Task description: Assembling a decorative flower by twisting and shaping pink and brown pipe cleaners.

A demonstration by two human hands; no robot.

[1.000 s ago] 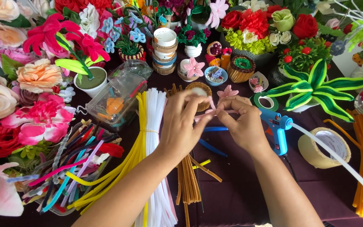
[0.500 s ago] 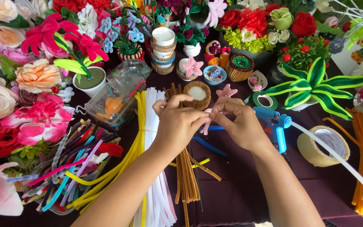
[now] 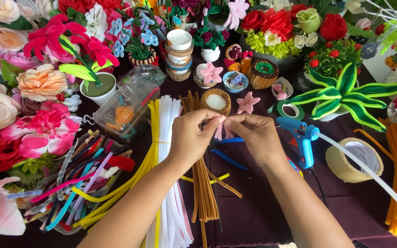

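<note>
Between the two hands, over the middle of the dark tablecloth, a small pink pipe-cleaner piece is pinched from both sides — the left hand grips it with thumb and forefinger closed, and the right hand closes its fingertips on the other end. A second ago the hands were set slightly farther apart and a little lower; now they have drawn together and lifted, so the shaping of the pink piece looks to be at a fine, close stage.

Just right of the right hand stands a blue glue gun with a white stick running out toward the near right, and beyond it a roll of tan tape. Under the left wrist lie bundles of white stems, yellow stems and brown stems. A finished pink flower lies just beyond the fingers — nothing blocks them, though the surface is crowded.
</note>
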